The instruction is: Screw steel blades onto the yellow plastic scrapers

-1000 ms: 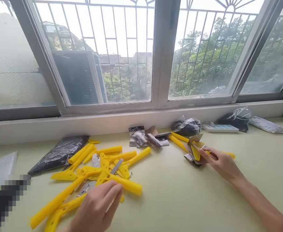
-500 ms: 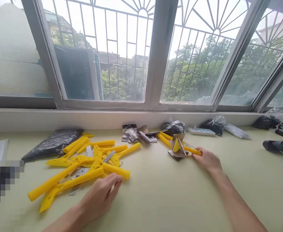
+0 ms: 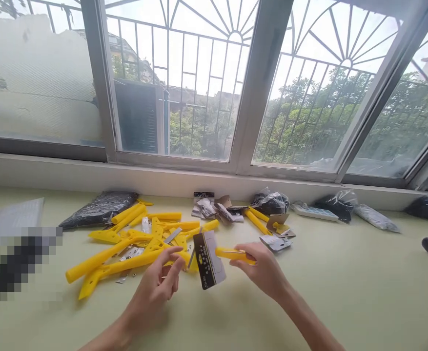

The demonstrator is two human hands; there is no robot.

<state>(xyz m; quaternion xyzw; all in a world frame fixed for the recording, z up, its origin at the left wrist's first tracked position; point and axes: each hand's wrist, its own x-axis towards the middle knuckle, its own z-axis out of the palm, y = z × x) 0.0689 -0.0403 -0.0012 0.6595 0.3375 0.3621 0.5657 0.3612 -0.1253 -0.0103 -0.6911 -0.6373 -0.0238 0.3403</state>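
My right hand (image 3: 263, 267) is closed round the yellow handle of what looks like a scraper (image 3: 234, 253), held above the table. A black and white printed card (image 3: 207, 259) covers its far end, hiding the head. To the left of that card, my left hand (image 3: 160, 282) holds nothing, its fingers apart and loosely curled. Just beyond the left hand lies a pile of yellow plastic tools (image 3: 129, 263) with tube handles and flat angled heads. Grey metal strips (image 3: 173, 235) and small clear packets (image 3: 131, 252) are among them.
At the back lie a black bag (image 3: 102, 207), crumpled printed cards (image 3: 214, 207), more yellow handles (image 3: 257, 222) beside an opened card (image 3: 276, 243), and bagged dark items (image 3: 270, 201). A white flat box (image 3: 316, 211) is at right. Window frames rise behind the table.
My right hand has brought the yellow-handled scraper and its card leftward and nearer, towards my left hand. An opened card stays behind at the back. My left hand's fingers have spread. The view has shifted.
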